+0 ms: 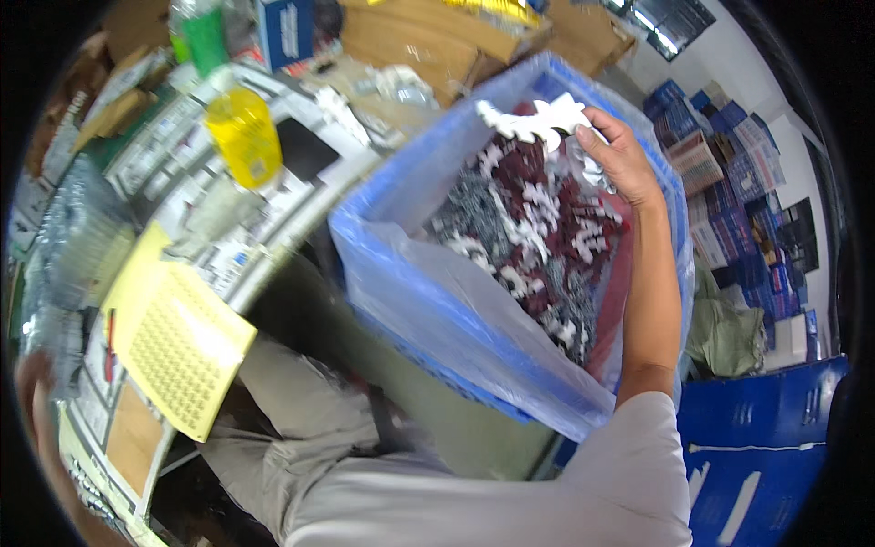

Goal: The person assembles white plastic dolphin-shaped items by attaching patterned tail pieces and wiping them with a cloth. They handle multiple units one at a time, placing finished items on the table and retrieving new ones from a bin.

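My right hand [622, 157] is closed on a white spiky plastic piece [538, 120], flat and curved with pointed teeth along its edge. I hold it over the far right part of a blue plastic crate [428, 342] lined with clear film. Inside the crate lies a heap of similar jagged pieces in dark red [533, 173], grey [469, 214] and white [540, 208]. At the far left rim, my left hand [36, 378] is a blur beside the table's edge; its fingers cannot be made out.
On the left table stand a yellow bottle [244, 137], a green bottle [205, 41] and a yellow sheet with rows of small marks [182, 351]. A red pen [109, 346] lies nearby. Cardboard boxes [419, 41] are behind the crate; stacked blue boxes [729, 196] stand at right.
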A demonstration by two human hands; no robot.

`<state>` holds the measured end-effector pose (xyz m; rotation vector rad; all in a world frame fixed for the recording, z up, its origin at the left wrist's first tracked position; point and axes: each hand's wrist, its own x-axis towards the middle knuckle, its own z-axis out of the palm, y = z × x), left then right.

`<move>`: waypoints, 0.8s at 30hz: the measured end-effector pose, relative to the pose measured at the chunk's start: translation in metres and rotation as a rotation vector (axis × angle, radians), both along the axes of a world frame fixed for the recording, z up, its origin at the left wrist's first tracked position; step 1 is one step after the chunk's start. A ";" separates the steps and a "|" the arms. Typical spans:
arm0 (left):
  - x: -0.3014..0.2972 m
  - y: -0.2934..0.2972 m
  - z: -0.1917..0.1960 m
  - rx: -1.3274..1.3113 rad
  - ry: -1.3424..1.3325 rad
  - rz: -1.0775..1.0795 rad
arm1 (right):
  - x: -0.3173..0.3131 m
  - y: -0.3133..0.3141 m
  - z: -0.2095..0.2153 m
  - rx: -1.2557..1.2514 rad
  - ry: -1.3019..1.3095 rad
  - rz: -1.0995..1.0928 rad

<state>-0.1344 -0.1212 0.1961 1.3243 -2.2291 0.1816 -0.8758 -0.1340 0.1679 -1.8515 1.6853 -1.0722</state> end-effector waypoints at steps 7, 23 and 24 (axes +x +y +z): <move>-0.096 -0.062 0.009 0.400 0.779 -0.528 | 0.238 -0.053 0.076 -0.069 -0.057 0.797; 0.002 0.089 -0.147 0.695 2.186 -0.224 | 0.591 -0.001 -0.037 0.116 -0.398 0.660; 0.003 0.089 -0.148 0.708 2.210 -0.163 | 0.600 0.004 -0.040 -0.009 -0.381 0.671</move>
